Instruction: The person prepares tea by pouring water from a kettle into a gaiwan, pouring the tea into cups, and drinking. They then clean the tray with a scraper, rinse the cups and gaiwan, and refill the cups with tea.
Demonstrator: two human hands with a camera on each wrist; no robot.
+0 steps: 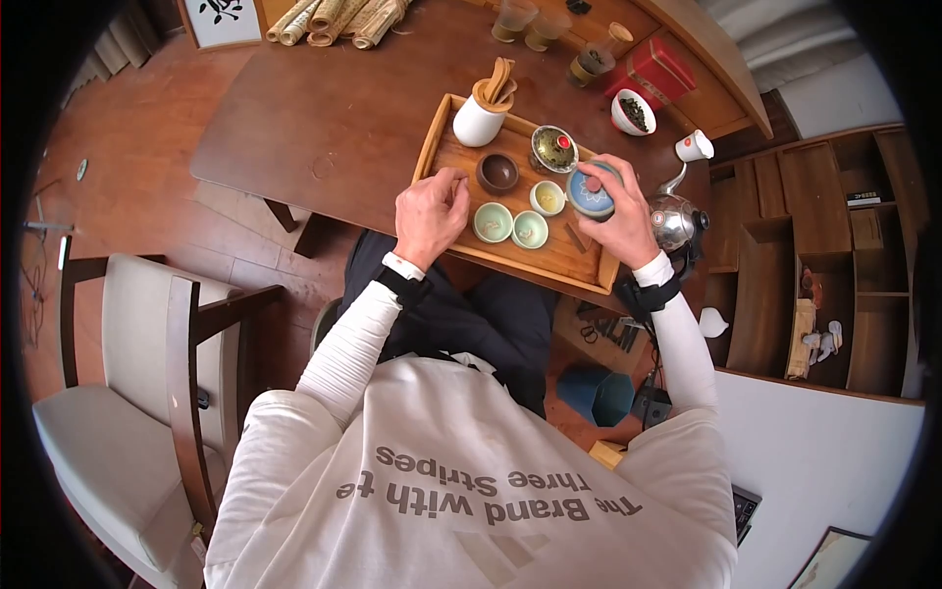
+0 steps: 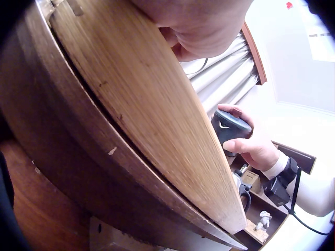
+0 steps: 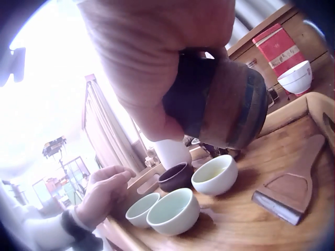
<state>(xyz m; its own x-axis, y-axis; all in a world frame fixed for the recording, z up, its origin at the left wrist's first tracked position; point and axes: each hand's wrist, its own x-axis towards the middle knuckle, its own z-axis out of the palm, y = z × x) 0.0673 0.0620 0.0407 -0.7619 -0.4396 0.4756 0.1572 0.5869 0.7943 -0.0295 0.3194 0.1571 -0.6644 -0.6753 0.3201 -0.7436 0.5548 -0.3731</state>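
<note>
My right hand (image 1: 633, 221) grips a round blue tea canister (image 1: 587, 199) with a flower pattern on top, held over the right side of the wooden tray (image 1: 530, 272). The right wrist view shows its dark blue and brown side (image 3: 233, 104). My left hand (image 1: 427, 218) is at the tray's left side, fingers loosely curled and holding nothing. Between the hands stand two pale green cups (image 1: 493, 223), a dark brown cup (image 1: 497, 174) and a small white cup (image 1: 548, 198) with yellowish liquid. Behind them is a lidded gaiwan (image 1: 553, 149).
A white holder (image 1: 478, 125) with wooden tools stands at the tray's back left. A flat wooden tool with a metal edge (image 3: 290, 183) lies at its right. Beyond are a kettle (image 1: 672, 221), a white bowl of leaves (image 1: 633, 113) and a red box (image 1: 655, 74).
</note>
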